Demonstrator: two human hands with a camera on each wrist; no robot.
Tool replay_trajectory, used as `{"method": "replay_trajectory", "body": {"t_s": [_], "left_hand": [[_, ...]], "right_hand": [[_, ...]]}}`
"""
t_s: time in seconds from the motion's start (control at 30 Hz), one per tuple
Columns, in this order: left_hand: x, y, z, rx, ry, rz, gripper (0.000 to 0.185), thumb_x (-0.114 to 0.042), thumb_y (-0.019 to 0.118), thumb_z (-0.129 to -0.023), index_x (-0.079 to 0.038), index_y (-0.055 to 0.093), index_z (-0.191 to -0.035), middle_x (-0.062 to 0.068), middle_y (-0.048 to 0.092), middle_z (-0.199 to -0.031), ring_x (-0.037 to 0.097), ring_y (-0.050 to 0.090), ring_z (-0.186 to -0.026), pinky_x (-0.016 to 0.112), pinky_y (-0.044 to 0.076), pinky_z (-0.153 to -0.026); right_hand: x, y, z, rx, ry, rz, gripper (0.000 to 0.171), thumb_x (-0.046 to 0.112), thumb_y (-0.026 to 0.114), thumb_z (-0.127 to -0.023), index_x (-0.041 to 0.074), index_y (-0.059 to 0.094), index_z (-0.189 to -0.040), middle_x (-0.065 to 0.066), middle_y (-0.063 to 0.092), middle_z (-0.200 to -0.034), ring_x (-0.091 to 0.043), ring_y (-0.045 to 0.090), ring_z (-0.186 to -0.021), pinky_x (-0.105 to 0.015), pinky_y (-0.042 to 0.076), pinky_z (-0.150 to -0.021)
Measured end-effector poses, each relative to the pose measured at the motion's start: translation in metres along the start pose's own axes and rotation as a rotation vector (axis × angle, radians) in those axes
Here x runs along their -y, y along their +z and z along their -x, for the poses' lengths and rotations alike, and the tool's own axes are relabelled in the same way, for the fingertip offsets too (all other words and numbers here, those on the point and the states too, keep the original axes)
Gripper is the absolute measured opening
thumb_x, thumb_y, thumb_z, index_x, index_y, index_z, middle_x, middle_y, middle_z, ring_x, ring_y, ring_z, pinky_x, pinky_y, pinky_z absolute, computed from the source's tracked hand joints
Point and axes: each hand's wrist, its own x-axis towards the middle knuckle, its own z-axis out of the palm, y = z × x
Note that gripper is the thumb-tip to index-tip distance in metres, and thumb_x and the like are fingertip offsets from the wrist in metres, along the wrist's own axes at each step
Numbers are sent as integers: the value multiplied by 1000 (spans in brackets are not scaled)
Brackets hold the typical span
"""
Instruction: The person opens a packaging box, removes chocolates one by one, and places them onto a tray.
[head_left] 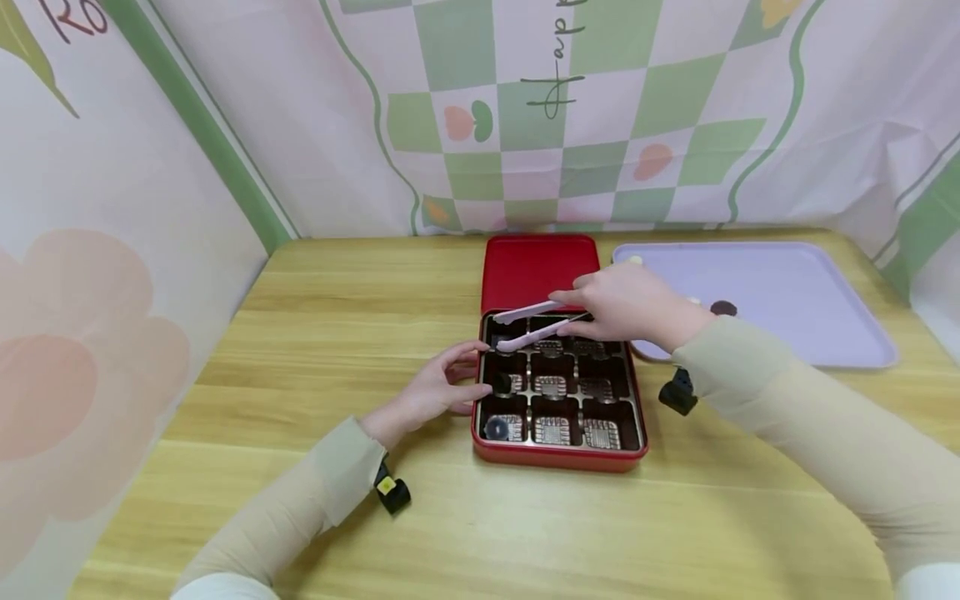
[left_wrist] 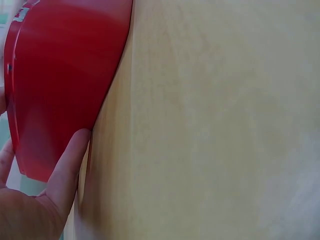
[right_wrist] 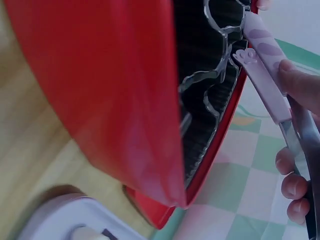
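A red tin box (head_left: 558,457) with a dark nine-cell insert lies open in the middle of the wooden table, its red lid (head_left: 538,271) lying flat behind it. Round dark chocolates sit in the left column cells (head_left: 498,427). My right hand (head_left: 626,304) grips pink-tipped tongs (head_left: 528,325), whose tips hang over the top-left cell; the tongs (right_wrist: 265,65) show beside the box wall (right_wrist: 115,100). My left hand (head_left: 442,385) rests with relaxed fingers against the box's left side (left_wrist: 60,75), thumb (left_wrist: 70,165) touching it.
A lilac tray (head_left: 795,292) lies to the right of the box with a dark chocolate (head_left: 723,307) on it. Patterned cloth walls close in the table on three sides. Bare wood (head_left: 337,333) lies left and in front.
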Motion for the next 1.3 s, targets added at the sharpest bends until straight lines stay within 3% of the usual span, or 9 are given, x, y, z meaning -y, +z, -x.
{"method": "replay_trajectory", "body": {"t_s": [0.1,0.23,0.63,0.8,1.07,1.3], "left_hand": [[0,0,0,2,-3,7,58,0,67,-85,-17,46,-136,15,44,-139,32,44,-127,37,60,-76],[0,-1,0,7,-5,15,58,0,67,-84,-16,46,-136,15,44,-139,31,44,-127,37,60,-77],[0,-1,0,18,-1,10,57,-3,67,-85,-18,46,-136,15,43,-139,31,43,-128,37,60,-78],[2,-1,-1,11,6,26,57,-1,67,-85,-17,46,-136,15,44,-139,31,44,-127,38,60,-77],[1,0,1,10,-21,31,59,-1,67,-85,-17,45,-137,16,43,-140,32,44,-127,38,60,-76],[-1,1,2,4,-9,33,59,1,66,-85,-15,45,-137,16,43,-138,32,45,-126,38,60,-75]], "right_hand": [[1,0,-8,-26,-69,27,42,44,68,-82,14,70,-112,-5,65,-76,-20,57,-54,-34,46,-44],[3,1,-17,-43,-129,68,36,43,70,-81,15,71,-104,-3,60,-68,-22,53,-51,-38,47,-45],[14,6,-33,26,-131,78,15,32,74,-80,17,70,-82,3,58,-59,-20,54,-49,-37,48,-45],[8,14,-28,20,-137,27,18,32,72,-82,18,73,-93,4,62,-64,-18,58,-54,-37,51,-48],[-1,30,-18,-74,-193,13,25,34,70,-84,17,74,-102,2,60,-65,-16,55,-51,-34,49,-45],[-7,37,-4,-118,-116,-108,29,30,71,-83,15,73,-108,2,62,-66,-12,53,-51,-28,42,-42]]}}
